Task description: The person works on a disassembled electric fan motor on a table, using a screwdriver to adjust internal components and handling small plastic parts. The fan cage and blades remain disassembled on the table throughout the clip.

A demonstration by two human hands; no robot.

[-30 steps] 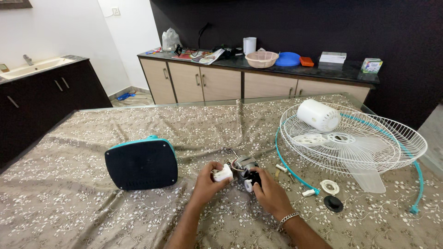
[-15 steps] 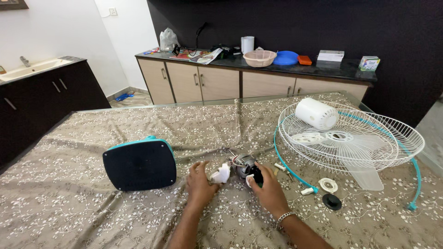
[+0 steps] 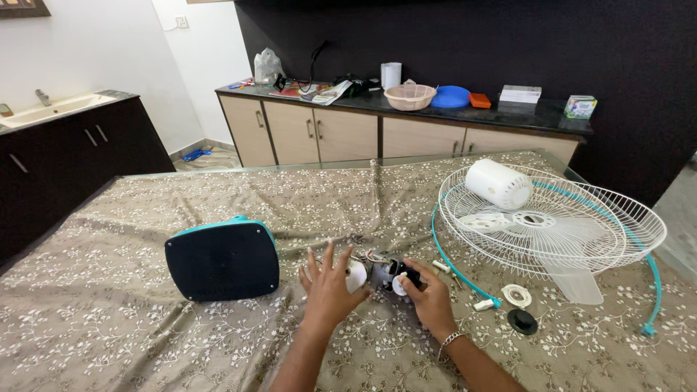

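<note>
I am mid-way through handling the small dark metal fan motor with loose wires [image 3: 388, 274] at the worktop's [image 3: 109, 341] near middle. My right hand [image 3: 430, 299] is closed around it. My left hand [image 3: 328, 284] is spread open, fingers splayed, just touching its white rounded plastic piece [image 3: 356, 276]. Next I judge the left needs a firm pinch there. The white wire fan guard [image 3: 573, 218] lies to the right.

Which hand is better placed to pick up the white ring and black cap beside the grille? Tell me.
Probably the right hand: it grips the fan motor on the side nearest the white ring and black cap. The left hand, fingers spread, lies farther away.
</note>
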